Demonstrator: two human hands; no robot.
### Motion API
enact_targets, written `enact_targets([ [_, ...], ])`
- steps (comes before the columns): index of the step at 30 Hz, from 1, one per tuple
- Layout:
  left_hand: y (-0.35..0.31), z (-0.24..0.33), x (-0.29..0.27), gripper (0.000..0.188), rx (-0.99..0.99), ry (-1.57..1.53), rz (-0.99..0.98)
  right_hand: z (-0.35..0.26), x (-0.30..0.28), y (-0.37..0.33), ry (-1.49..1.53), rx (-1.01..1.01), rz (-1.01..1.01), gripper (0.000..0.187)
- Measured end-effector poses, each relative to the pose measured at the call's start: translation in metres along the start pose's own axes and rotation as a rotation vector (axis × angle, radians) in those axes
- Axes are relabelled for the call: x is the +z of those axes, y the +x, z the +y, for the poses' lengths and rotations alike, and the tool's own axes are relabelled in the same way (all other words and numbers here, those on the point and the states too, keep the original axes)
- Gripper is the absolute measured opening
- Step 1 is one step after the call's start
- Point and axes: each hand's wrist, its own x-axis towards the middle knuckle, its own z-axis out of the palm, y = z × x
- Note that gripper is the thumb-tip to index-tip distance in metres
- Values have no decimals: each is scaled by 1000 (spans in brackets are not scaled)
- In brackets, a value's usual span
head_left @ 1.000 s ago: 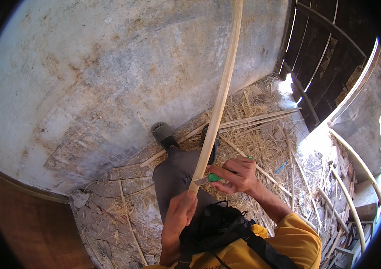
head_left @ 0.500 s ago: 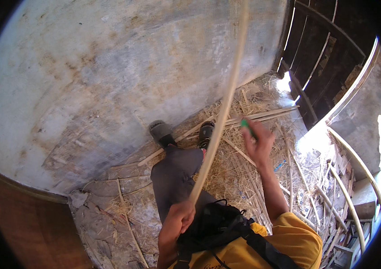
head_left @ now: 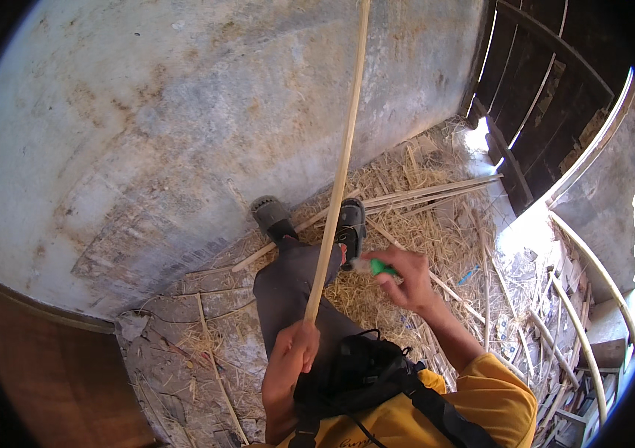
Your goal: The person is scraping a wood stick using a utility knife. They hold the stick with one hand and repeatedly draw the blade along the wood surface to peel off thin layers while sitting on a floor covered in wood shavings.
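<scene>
Left hand (head_left: 293, 358) is gripping the low end of a long pale cane (head_left: 338, 179), which is running up across the concrete wall (head_left: 146, 134) to the top edge of the view. Right hand (head_left: 406, 278) is closed on a green-handled knife (head_left: 376, 266) just beside the cane, over the shoes (head_left: 310, 220). With that blade working so near the leg, I'd say one slip could be nicking the trousers or fingers.

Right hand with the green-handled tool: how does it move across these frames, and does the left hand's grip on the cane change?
The right hand started at the long cane, swung out and up away from it, and has now come back down close to it, holding the green-handled tool throughout. The left hand stayed gripped on the cane's lower end; the feet and the straw-covered floor are unchanged.
</scene>
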Motion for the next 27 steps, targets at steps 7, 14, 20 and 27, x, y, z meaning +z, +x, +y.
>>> enact_targets([
  [7, 5, -5, 6, 41, 1, 45, 34, -22, 11, 3, -113, -186, -144, 42],
  [14, 8, -16, 12, 49, 131, 209, 103, -27, 6, 6, -195, -220, -131, 47],
  [20, 6, -13, 13, 41, 114, 276, 107, -24, 6, 8, -263, -247, -114, 48],
  [27, -1, -47, -12, 15, 211, 714, 76, -7, -10, 17, -326, -110, -20, 47],
])
